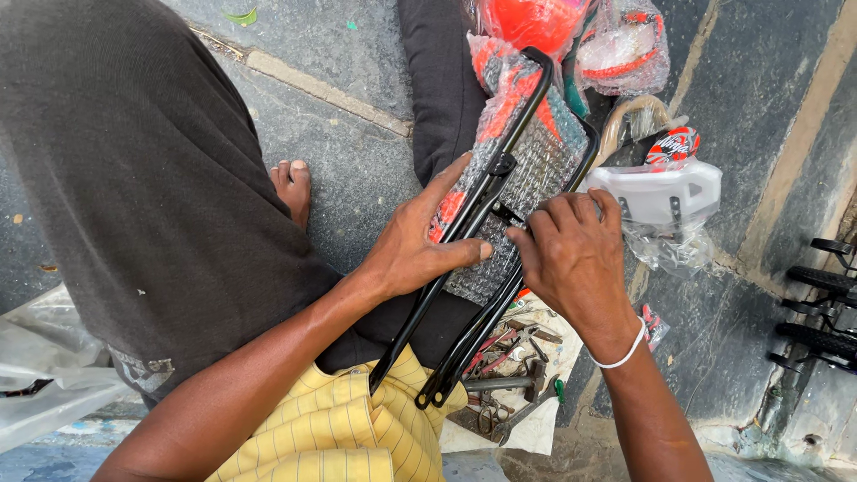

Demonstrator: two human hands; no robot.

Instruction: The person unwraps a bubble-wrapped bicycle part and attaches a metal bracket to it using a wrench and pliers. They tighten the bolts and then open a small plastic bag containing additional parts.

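Note:
A black metal frame (pixel 464 223) of thin tubes lies across my lap, running from my yellow striped shorts up to the right. Under it sits a part wrapped in bubble wrap (pixel 536 165), with orange and teal showing through. My left hand (pixel 415 245) grips the frame's left tube, thumb pressed on the bubble wrap. My right hand (pixel 571 254) has its fingers curled at a small black piece in the frame's middle, touching the wrap. A white band circles my right wrist.
Another person in dark clothes (pixel 134 178) sits at the left, a bare foot (pixel 293 189) on the stone floor. Several hand tools (pixel 504 393) lie on paper below the frame. A white plastic part (pixel 665 196), bagged orange parts (pixel 571 31) and small black wheels (pixel 821 308) are at the right.

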